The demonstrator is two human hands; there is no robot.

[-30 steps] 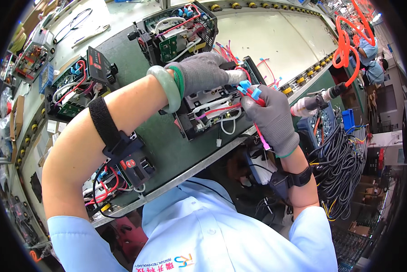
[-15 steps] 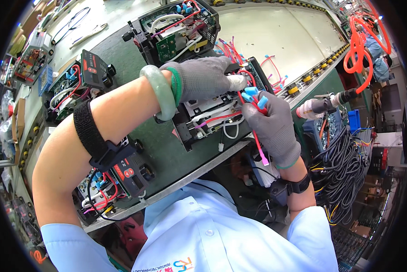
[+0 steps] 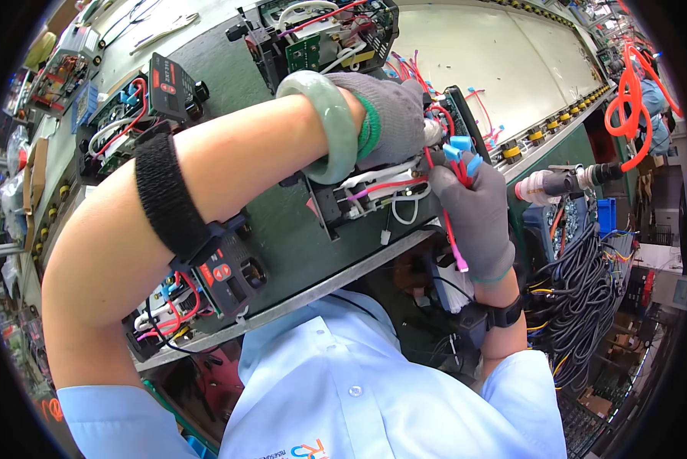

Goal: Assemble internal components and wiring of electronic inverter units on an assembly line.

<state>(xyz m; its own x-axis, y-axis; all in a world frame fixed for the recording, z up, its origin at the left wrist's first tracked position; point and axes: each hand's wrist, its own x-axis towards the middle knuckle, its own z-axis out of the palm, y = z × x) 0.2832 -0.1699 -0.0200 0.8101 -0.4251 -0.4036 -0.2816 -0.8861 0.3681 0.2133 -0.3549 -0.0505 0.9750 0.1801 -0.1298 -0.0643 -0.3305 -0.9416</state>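
My left hand (image 3: 393, 118), in a grey knitted glove with a green cuff, reaches over an opened electronic unit (image 3: 370, 187). Its fingers are bent together near the unit's right side; whatever they pinch is hidden. Beside it, my gloved right hand (image 3: 473, 218) is closed on a small bunch of red wires (image 3: 448, 222). Blue sleeved terminals (image 3: 460, 144) stick out above its fingers, and a pink terminal (image 3: 461, 264) hangs from a wire end below. White cables, a pink-and-red wire and a loose white plug (image 3: 385, 237) show on the unit's near side.
Similar units stand at the back (image 3: 320, 46), the left (image 3: 141, 115) and the near left (image 3: 213, 283). More red wires (image 3: 481, 115) lie behind the unit. To the right are an air-hose fitting (image 3: 557, 183), a parts bin (image 3: 546, 229) and bundled black cables (image 3: 573, 298).
My left hand has moved right across the unit, its wrist turning, and its fingertips are more hidden. The right hand keeps the red wires. The whole view has shifted slightly.
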